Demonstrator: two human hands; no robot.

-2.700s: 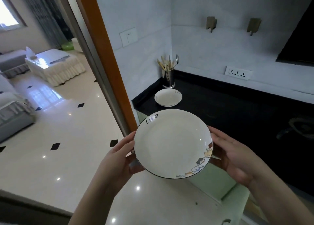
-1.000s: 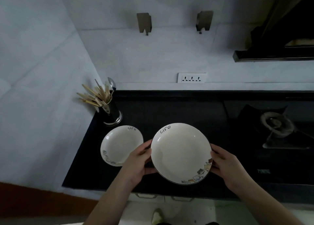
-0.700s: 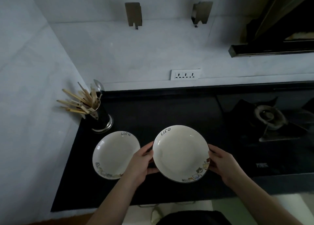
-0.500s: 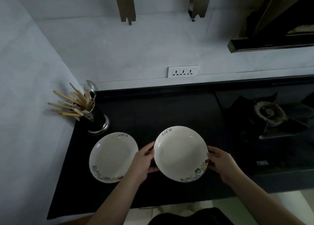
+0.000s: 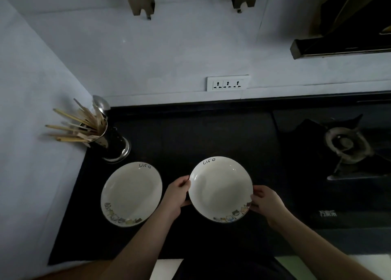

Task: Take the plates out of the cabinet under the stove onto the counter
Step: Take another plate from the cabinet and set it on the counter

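Near the frame's centre, the left hand and right hand gripped opposite rims of a round white ceramic plate with a cat-patterned edge over the black stone counter. A matching second white plate lay flat at lower left, below a steel utensil holder with chopsticks.

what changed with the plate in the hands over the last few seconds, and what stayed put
The held plate was carried from beside the doorway to over the black counter and lowered close beside the first plate. The left hand and right hand kept gripping its rim. The first plate and the utensil holder stayed put.
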